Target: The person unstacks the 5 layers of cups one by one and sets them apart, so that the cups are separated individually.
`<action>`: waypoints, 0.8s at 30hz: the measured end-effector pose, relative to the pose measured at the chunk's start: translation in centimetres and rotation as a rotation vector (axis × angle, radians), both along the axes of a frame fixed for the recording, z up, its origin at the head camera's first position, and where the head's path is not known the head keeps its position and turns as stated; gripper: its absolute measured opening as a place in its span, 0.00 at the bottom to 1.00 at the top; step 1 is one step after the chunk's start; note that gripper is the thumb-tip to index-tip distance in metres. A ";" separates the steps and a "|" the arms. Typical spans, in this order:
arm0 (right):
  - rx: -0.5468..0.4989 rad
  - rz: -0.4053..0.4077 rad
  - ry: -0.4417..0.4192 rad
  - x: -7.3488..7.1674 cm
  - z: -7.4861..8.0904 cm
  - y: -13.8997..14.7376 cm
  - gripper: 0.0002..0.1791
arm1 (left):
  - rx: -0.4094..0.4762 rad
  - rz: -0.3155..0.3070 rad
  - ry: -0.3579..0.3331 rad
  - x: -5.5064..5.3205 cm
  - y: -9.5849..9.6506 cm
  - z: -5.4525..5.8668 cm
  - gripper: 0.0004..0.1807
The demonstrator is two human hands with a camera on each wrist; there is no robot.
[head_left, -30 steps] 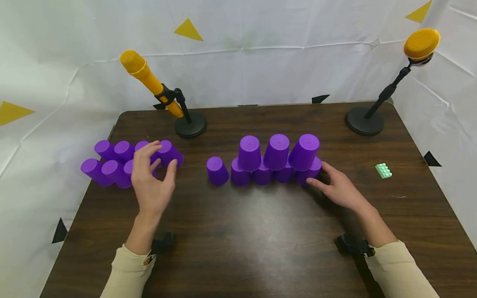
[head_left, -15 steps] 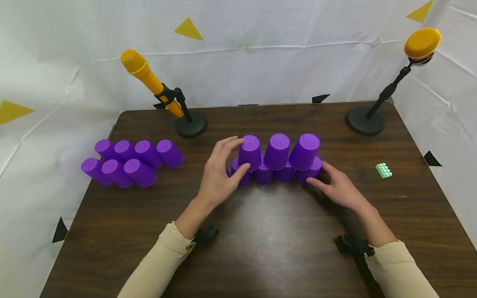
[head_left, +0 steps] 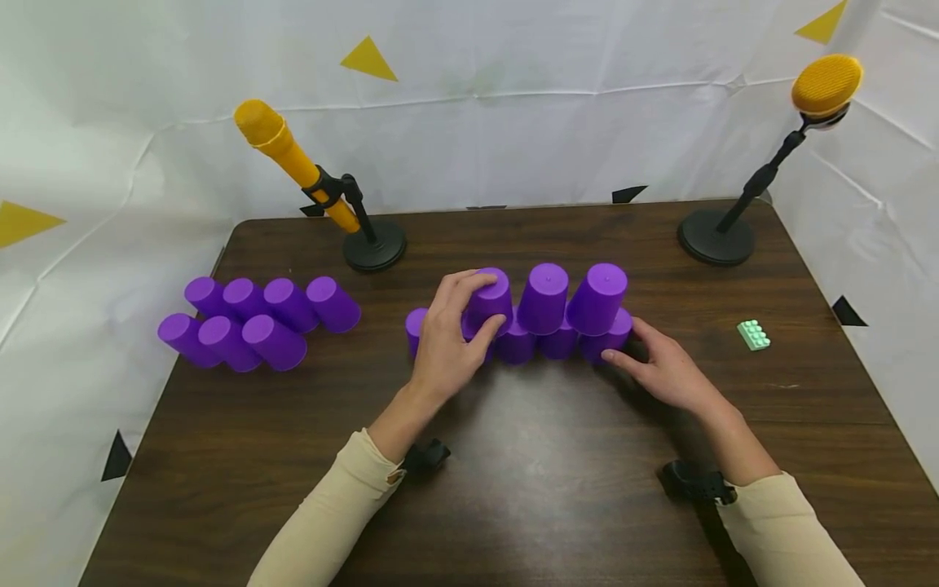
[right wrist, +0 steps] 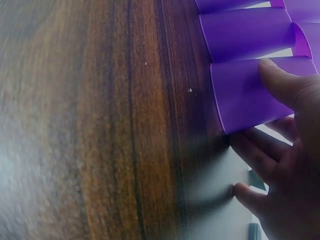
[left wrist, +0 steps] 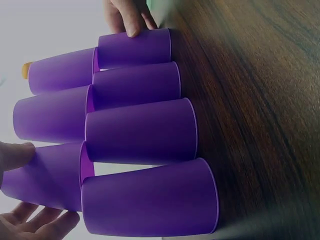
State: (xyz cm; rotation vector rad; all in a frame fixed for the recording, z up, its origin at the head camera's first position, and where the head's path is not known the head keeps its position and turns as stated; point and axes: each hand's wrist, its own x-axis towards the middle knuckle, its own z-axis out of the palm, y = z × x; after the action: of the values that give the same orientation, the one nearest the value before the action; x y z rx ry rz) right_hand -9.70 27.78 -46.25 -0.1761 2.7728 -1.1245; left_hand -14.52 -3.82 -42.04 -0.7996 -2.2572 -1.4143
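Upside-down purple cups form two rows in the head view, the upper row resting on the lower one. My left hand (head_left: pixel 447 346) grips the leftmost upper cup (head_left: pixel 487 303); in the left wrist view, the thumb lies on one side of that cup (left wrist: pixel 50 172) and fingertips on the other. At the lower row's right end, my right hand (head_left: pixel 669 371) holds the end cup (head_left: pixel 613 334) between thumb and fingers, as the right wrist view shows on the cup wall (right wrist: pixel 245 95). A separate purple cup (head_left: pixel 414 328) stands left of the stack, partly hidden by my left hand.
Several more upside-down purple cups (head_left: pixel 275 342) stand grouped on the table's left. Behind are a yellow microphone (head_left: pixel 286 155) on a black stand and a round yellow microphone (head_left: pixel 827 86) on another. A mint-green toy brick (head_left: pixel 753 334) lies at right on the dark wooden table (head_left: pixel 543 489).
My left hand has moved right, from above the left cup group to the stack's leftmost upper cup, and its fingers have closed round it. The right hand stays at the end cup.
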 end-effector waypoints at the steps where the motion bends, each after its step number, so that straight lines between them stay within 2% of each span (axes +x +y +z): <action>1: 0.000 0.000 -0.002 0.0 0.0 0.0 0.40 | 0.006 0.000 -0.002 0.0 -0.1 0.0 0.26; 6: 0.003 0.001 0.006 0.0 0.0 0.0 0.39 | 0.079 0.000 -0.004 0.5 -0.9 0.3 0.24; 11: -0.001 0.004 0.014 0.0 -0.1 -0.1 0.39 | 0.168 0.044 0.001 1.8 -3.3 1.1 0.22; 15: -0.005 0.004 0.012 0.0 -0.1 -0.1 0.39 | 0.203 0.134 0.028 3.0 -6.2 2.1 0.22; 18: -0.007 0.004 0.013 0.0 -0.1 -0.1 0.39 | 0.194 0.237 0.042 3.7 -8.5 2.7 0.22; 20: -0.004 0.003 0.012 0.0 -0.1 -0.1 0.39 | 0.168 0.306 0.040 3.8 -10.3 2.3 0.22; 24: -0.001 -0.004 0.002 0.0 0.0 -0.1 0.39 | 0.102 0.439 -0.014 2.9 -13.9 -0.2 0.23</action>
State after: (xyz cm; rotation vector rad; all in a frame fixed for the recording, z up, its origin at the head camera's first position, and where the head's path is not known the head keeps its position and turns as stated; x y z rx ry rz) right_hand -9.65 27.65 -46.22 -0.1720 2.7760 -1.1275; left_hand -11.60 -17.73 -42.25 -0.2381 -2.1735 -1.3090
